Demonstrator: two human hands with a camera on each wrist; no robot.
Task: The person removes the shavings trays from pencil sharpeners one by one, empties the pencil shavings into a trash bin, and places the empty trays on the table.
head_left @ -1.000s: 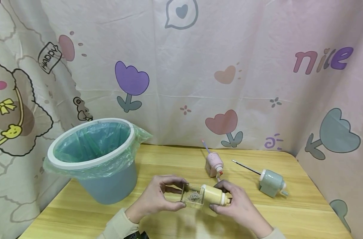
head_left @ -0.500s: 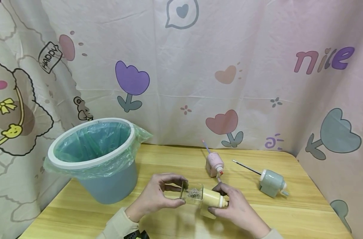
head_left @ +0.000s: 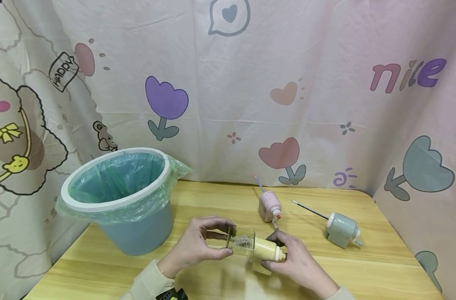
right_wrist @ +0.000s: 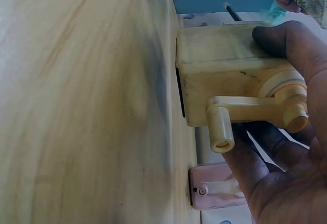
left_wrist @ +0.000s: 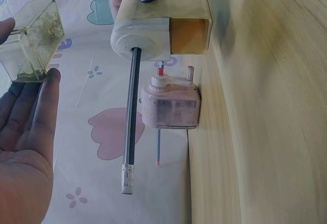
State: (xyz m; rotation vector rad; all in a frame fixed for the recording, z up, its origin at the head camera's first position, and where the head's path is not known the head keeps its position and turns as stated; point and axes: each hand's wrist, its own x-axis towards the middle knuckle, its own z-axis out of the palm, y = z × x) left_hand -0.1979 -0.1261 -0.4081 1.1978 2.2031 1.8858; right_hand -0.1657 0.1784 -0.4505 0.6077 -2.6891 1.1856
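My left hand (head_left: 201, 241) pinches a clear yellowish shavings drawer (head_left: 241, 241) between thumb and fingers; grey pencil shavings lie inside it. My right hand (head_left: 297, 260) grips a yellow crank pencil sharpener (head_left: 266, 251) just right of the drawer. In the left wrist view, a dark pencil (left_wrist: 131, 112) with an eraser end sticks out of the sharpener's front, and the drawer slot (left_wrist: 190, 36) is open. The crank handle (right_wrist: 221, 127) shows in the right wrist view, below the right thumb. Fingertips of both hands are smudged dark.
A blue bin (head_left: 138, 233) with a green liner stands at the left. Behind the right hand is a pink sharpener (head_left: 269, 206) with a pencil in it; a grey-green sharpener (head_left: 340, 229), also holding a pencil, sits farther right. A printed curtain (head_left: 220, 83) hangs behind the wooden table (head_left: 213, 196).
The drawer has turned so more of its side shows. The yellow sharpener has tilted and its base shows more in the head view; both hands keep their hold. Little differs over the last half second.
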